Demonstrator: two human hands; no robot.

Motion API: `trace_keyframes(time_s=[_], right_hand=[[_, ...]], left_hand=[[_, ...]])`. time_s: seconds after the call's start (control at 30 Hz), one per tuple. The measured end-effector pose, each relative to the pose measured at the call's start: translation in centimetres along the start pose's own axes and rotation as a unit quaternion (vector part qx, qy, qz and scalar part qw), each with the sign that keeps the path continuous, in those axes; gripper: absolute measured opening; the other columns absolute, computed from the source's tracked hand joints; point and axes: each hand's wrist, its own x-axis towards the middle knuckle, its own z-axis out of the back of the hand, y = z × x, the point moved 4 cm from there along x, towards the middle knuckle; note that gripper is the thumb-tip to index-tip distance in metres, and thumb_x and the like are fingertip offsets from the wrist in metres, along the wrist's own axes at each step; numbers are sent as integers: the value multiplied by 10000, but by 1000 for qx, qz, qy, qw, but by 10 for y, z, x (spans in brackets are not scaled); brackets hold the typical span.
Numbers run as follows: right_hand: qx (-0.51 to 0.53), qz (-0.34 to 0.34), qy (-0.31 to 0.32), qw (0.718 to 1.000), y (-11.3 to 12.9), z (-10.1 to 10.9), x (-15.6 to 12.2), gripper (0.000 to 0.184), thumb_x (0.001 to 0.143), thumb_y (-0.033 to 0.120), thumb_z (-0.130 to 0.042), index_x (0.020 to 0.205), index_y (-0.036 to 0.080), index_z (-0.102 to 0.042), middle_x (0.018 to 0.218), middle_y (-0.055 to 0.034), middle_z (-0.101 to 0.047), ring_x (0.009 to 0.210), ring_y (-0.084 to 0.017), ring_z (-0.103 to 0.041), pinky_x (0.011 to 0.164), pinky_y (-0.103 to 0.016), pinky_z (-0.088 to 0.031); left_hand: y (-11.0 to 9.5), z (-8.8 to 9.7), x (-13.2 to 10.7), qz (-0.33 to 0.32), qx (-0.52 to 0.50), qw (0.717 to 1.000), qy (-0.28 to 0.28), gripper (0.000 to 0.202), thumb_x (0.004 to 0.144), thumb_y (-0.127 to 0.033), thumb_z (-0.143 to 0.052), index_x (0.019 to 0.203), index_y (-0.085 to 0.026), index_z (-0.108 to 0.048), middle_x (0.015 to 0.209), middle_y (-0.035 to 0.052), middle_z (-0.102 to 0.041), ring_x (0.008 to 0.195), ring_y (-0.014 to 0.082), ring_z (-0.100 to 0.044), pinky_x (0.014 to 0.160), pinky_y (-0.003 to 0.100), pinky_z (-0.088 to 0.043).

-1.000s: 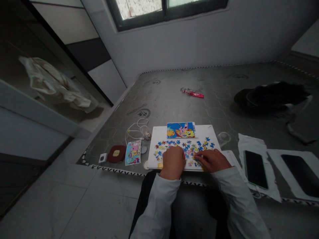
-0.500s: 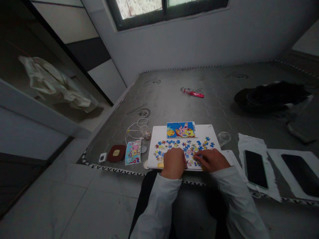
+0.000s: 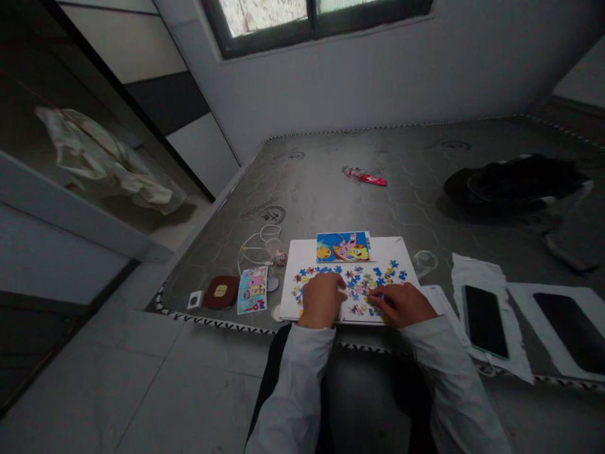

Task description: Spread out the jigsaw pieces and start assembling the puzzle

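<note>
Many small jigsaw pieces (image 3: 357,275), blue, yellow and pink, lie loose across a white board (image 3: 301,252) in front of me. Over the left-middle of the board is my left hand (image 3: 322,299), back up, its fingers curled inward; whatever they hold is hidden. My right hand (image 3: 405,304) rests at the board's right front, thumb and fingers pinched on a jigsaw piece among the others. At the board's far edge lies a cartoon picture card (image 3: 343,246) with a blue background.
To the left are a second cartoon card (image 3: 253,290), a brown case (image 3: 221,291), a small white box (image 3: 195,299) and a white cord (image 3: 255,246). A phone (image 3: 485,321) and a dark tablet-like slab (image 3: 574,331) lie right. Behind are a red packet (image 3: 366,176) and a black cap (image 3: 515,183).
My left hand has shifted left, away from my right hand, uncovering pieces in the middle of the board. The right hand stays almost where it was.
</note>
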Motion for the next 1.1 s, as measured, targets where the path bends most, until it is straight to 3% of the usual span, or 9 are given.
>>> trace_keyframes(time_s=[0.5, 0.87, 1.1], right_hand=[[1, -6, 0, 1000, 0, 1, 0, 322, 970, 443, -475, 1021, 262, -736, 883, -47, -775, 770, -188, -695, 741, -343, -433], [-5, -9, 6, 1000, 1, 2, 0, 317, 972, 434, -471, 1030, 264, -731, 887, -47, -771, 789, -192, -692, 750, -341, -433], [1, -5, 11, 1000, 1, 2, 1, 323, 974, 436, -468, 1030, 259, -732, 890, -48, -771, 786, -191, -693, 738, -336, -429]], left_hand=[[6, -4, 4, 1, 2, 1000, 16, 254, 611, -363, -896, 829, -335, -769, 915, -25, -745, 948, 203, -672, 826, 294, -475], [3, -5, 6, -9, -1, 999, 39, 242, 649, -369, -877, 874, -376, -788, 942, -23, -745, 999, 214, -670, 879, 302, -477], [2, -2, 3, -35, -4, 999, 29, 237, 641, -377, -877, 844, -325, -768, 911, -26, -735, 948, 198, -669, 830, 276, -482]])
